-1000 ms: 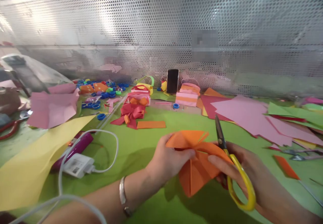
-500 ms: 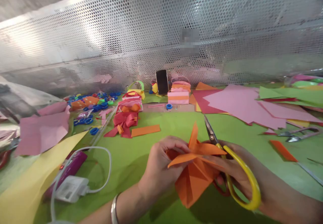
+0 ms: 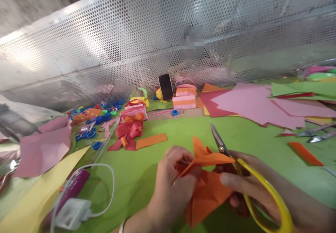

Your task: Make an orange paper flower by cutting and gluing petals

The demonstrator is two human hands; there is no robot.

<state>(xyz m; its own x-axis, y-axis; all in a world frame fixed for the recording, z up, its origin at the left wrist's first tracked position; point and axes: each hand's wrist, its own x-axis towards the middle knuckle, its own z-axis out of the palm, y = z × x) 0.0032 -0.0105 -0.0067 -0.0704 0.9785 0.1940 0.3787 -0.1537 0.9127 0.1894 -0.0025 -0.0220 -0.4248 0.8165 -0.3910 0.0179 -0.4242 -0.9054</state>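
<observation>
Between my two hands is a folded piece of orange paper [image 3: 207, 194] with pointed flaps sticking up and out. My left hand [image 3: 175, 180] pinches its left side with the fingers closed. My right hand [image 3: 252, 180] grips the paper's right side with the thumb on top, and also carries yellow-handled scissors [image 3: 265, 187]. The scissors' dark blades [image 3: 219, 140] are shut and point up and away from the paper. Part of the handle and several right fingers are hidden behind the paper.
Beyond my hands lie an orange strip [image 3: 151, 141], red paper bows [image 3: 128, 135] and small paper baskets [image 3: 184, 101]. A phone [image 3: 166, 86] leans near the perforated metal panel [image 3: 147, 33]. Coloured sheets [image 3: 252, 103] lie right; a white charger [image 3: 73, 213] with cable sits left.
The orange paper has tilted, and its upper flaps have bent and turned. My right thumb has come onto its front. The scissors have shifted slightly right and toward me.
</observation>
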